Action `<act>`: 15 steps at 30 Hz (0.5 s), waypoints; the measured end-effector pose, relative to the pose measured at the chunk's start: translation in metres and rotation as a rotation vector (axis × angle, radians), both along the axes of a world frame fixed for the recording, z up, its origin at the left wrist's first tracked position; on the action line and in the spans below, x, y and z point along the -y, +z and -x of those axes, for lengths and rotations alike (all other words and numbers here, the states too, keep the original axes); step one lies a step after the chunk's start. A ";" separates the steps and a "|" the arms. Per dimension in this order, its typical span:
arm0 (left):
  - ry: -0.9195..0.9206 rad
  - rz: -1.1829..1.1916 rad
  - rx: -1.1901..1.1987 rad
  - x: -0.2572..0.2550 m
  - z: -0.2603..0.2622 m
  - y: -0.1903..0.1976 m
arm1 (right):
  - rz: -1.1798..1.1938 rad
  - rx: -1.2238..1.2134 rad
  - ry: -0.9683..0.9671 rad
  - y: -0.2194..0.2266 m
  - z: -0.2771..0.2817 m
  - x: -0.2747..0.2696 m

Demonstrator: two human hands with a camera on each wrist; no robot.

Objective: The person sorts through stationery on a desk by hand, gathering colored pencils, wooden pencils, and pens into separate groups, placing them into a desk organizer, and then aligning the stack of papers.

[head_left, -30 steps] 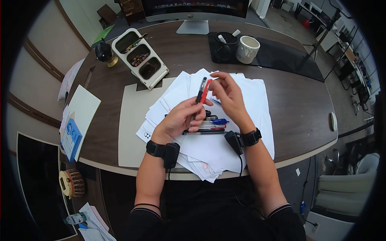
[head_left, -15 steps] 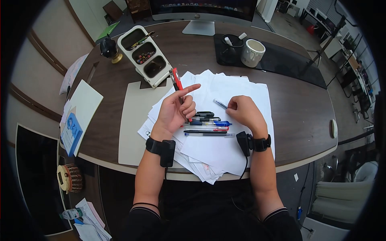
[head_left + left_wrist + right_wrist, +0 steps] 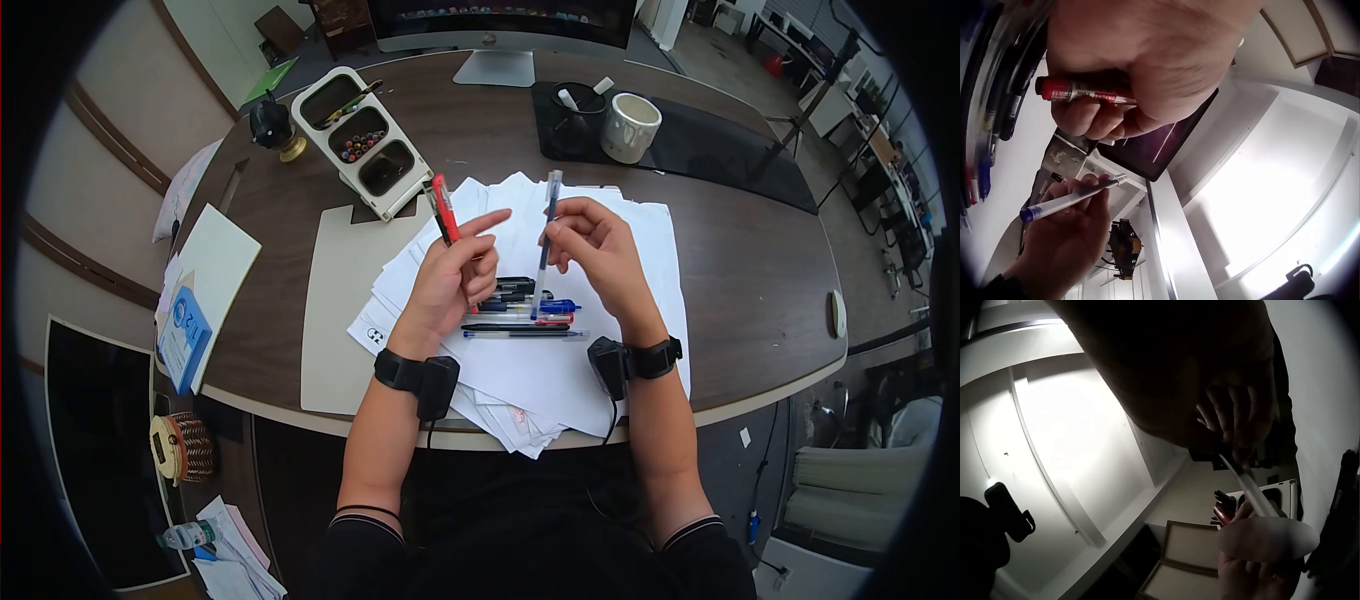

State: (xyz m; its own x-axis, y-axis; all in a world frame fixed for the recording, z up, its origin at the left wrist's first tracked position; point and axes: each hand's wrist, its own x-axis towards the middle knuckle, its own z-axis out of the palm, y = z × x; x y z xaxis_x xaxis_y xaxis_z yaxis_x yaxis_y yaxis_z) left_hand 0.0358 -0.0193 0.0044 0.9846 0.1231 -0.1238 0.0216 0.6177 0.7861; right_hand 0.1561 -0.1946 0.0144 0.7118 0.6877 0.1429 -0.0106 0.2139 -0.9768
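My left hand (image 3: 432,300) grips a red pen (image 3: 443,203) and a black pen (image 3: 434,208) together, their upper ends leaning away from me, with its index finger pointing out to the right. In the left wrist view the red pen's end (image 3: 1054,89) pokes out of the curled fingers. Across from it my right hand (image 3: 605,262) pinches a clear-barrelled pen (image 3: 546,240) with a blue end, held nearly upright above the papers. Between and below both hands, several pens (image 3: 520,332) lie side by side on a pile of white paper (image 3: 500,372).
A white organizer (image 3: 402,195) with pencils stands at the back left. Behind the papers on the right are a mug (image 3: 631,130) and a black cup (image 3: 577,125) on a dark mat. A blue box (image 3: 185,335) lies at the left edge, a mouse (image 3: 838,314) at the right.
My right hand has lifted the clear pen off the paper and turned it nearly upright. Earlier, the red and black pens moved left with my left hand, away from the right hand.
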 end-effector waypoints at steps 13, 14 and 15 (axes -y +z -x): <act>-0.227 -0.206 -0.009 0.021 0.002 0.000 | 0.106 0.252 0.009 -0.004 0.016 -0.009; -0.252 -0.237 -0.007 0.020 0.002 -0.001 | 0.121 0.318 -0.001 -0.003 0.016 -0.008; -0.275 -0.254 0.004 0.019 0.003 -0.001 | 0.136 0.383 -0.011 -0.002 0.016 -0.008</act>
State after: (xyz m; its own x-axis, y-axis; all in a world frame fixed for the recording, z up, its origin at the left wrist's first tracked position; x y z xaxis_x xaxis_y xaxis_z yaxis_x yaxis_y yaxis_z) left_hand 0.0333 -0.0380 0.0033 0.9856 -0.1197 -0.1198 0.1565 0.3744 0.9139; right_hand 0.1397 -0.1871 0.0124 0.6325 0.7112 0.3070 0.3610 0.0800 -0.9291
